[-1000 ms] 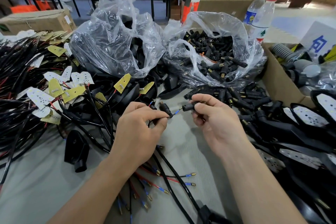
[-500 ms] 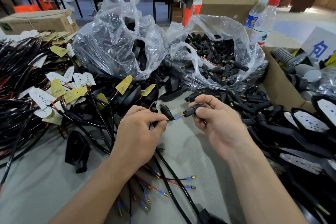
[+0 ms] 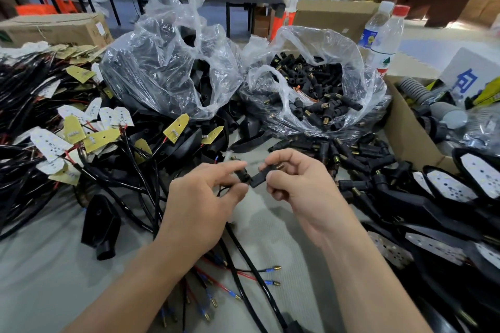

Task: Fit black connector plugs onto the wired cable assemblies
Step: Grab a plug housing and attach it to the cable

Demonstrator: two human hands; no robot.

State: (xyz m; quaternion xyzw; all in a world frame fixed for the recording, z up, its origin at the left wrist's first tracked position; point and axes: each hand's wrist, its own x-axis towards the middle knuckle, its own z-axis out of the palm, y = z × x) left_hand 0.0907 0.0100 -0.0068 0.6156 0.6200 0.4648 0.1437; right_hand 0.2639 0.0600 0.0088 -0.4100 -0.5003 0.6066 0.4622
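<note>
Held connector plug [image 3: 258, 181]: matt black plastic, brass-coloured metal tip.
Bag [image 3: 311, 38]: clear plastic film, glossy, crinkled.
Cable [image 3: 250, 265]: smooth black sheath, slight sheen.
Box [image 3: 403, 130]: plain brown cardboard.
Worktop [image 3: 40, 278]: matt grey.

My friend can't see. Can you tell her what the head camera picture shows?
Two bare hands meet over a grey table: the left hand pinches a black cable end, and the right hand pinches a black connector plug close against it. Behind them sits a clear bag full of plugs, with piles of black cables on the left.
</note>
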